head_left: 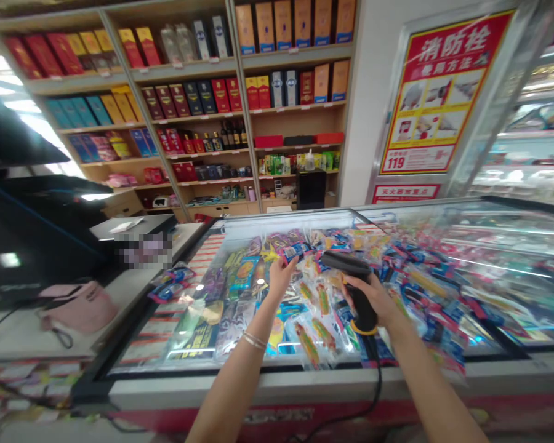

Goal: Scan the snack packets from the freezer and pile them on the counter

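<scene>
A small blue and pink snack package (295, 250) is pinched in my left hand (281, 275), its printed label turned up. My right hand (375, 298) is wrapped round the handle of a black barcode scanner (348, 263), which points left toward the package. From the scanner's yellow-ringed base a black cable (376, 378) hangs over the front edge. Below both hands lie clear packs with corn-like pieces (323, 299). A heap of blue and pink packages (409, 255) spreads to the right of the scanner.
A glass-topped freezer (184, 387) runs across the front, with colourful bags under its glass. More blue packages (172, 283) lie at its left edge. On the left counter sits a pink bag (80, 307) beside a dark monitor (28, 234). Shelves of boxes (203, 135) stand behind.
</scene>
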Motion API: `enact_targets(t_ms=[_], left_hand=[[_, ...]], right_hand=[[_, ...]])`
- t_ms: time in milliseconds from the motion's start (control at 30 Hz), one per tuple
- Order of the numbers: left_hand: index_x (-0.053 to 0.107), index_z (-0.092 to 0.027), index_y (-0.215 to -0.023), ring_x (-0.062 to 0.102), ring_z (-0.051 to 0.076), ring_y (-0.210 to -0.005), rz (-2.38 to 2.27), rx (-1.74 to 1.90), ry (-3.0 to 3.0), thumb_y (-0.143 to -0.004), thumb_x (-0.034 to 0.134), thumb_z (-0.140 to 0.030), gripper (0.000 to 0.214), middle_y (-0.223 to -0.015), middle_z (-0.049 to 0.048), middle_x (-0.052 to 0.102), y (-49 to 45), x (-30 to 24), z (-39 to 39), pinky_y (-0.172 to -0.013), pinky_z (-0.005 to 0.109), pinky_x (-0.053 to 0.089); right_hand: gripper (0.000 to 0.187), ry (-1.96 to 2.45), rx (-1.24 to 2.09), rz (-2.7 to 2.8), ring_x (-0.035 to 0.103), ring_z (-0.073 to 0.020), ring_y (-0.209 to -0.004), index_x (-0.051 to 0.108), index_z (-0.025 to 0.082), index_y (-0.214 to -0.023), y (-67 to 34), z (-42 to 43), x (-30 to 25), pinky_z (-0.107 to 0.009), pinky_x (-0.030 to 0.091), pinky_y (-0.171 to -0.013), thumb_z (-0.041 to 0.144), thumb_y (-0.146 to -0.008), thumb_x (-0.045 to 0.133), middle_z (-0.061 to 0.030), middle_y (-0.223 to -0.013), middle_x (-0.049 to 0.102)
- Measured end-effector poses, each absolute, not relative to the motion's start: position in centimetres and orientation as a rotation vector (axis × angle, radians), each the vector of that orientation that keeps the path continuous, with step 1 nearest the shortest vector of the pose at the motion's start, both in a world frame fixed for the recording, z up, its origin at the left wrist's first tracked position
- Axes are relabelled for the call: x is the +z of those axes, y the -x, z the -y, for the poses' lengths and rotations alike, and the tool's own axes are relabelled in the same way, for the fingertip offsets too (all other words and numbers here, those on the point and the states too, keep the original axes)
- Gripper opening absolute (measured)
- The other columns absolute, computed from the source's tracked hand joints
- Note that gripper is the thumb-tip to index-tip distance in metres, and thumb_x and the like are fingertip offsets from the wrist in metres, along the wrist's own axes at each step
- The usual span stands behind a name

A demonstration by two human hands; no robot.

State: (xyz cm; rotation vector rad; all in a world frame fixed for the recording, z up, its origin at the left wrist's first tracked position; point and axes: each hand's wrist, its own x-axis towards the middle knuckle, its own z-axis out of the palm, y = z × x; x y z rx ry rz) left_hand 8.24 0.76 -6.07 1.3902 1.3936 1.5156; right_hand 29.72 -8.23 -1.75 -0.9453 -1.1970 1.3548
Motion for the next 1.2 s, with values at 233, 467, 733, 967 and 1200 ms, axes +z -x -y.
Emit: enact_targets(t_ms=[233, 467, 733, 967, 1200], left_hand=[[0.066, -0.015, -0.072, 0.053, 0.012, -0.066, -1.518, 1.688, -1.611, -0.080, 0.059, -0.046, 0.033, -0.065, -0.0014, 0.057, -2.3, -1.5, 2.4, -0.065, 0.024, 0.043], [0.070, -0.017, -0.085, 0.059, 0.018, -0.090, -1.894, 1.762, -1.699, -0.083, 0.056, -0.036, 0.024, -0.093, 0.0059, 0.061, 10.2, -1.0, 8.1, -0.086, 0.030, 0.045], [0.068, -0.016, -0.079, 0.057, 0.022, -0.091, -2.514, 1.576, -1.422, -0.084, 0.052, -0.042, 0.031, -0.092, 0.0087, 0.061, 21.4, -5.6, 10.9, -0.090, 0.036, 0.044], [0.062, -0.011, -0.093, 0.055, 0.028, -0.097, -2.850, 1.414, -1.365, -0.083, 0.053, -0.043, 0.034, -0.095, 0.0139, 0.059, 23.4, -8.9, 10.4, -0.090, 0.044, 0.045], [0.046, -0.008, -0.125, 0.053, 0.028, -0.112, -2.833, 1.528, -1.340, -0.088, 0.047, -0.030, 0.043, -0.121, 0.0191, 0.051, 23.6, -9.5, 10.7, -0.096, 0.040, 0.043]], right_hand=[[0.031, 0.928, 1.403, 1.162, 0.050, -0.0097, -0.037, 0.063, 0.017, -0.078, -27.7, 10.1, 2.6, -0.020, 0.039, -0.034, 0.041, -0.065, 0.077, 0.0003, -0.056, 0.060], [0.026, 0.770, 1.613, 1.136, 0.050, -0.0094, -0.037, 0.060, 0.017, -0.072, -16.2, 9.8, 3.5, -0.020, 0.041, -0.033, 0.037, -0.065, 0.075, 0.0006, -0.056, 0.059], [0.025, 0.599, 1.821, 1.154, 0.048, -0.0092, -0.037, 0.059, 0.016, -0.072, -2.9, 8.7, 0.7, -0.021, 0.040, -0.034, 0.037, -0.065, 0.071, 0.0012, -0.055, 0.058], [0.021, 0.675, 2.089, 1.060, 0.047, -0.0082, -0.037, 0.057, 0.016, -0.065, 2.6, 6.8, -3.6, -0.019, 0.040, -0.035, 0.035, -0.068, 0.066, 0.0014, -0.051, 0.055], [0.022, 0.726, 2.207, 0.980, 0.045, -0.0097, -0.038, 0.055, 0.019, -0.064, 3.0, 5.4, -7.2, -0.020, 0.039, -0.036, 0.038, -0.074, 0.060, 0.0013, -0.047, 0.052]])
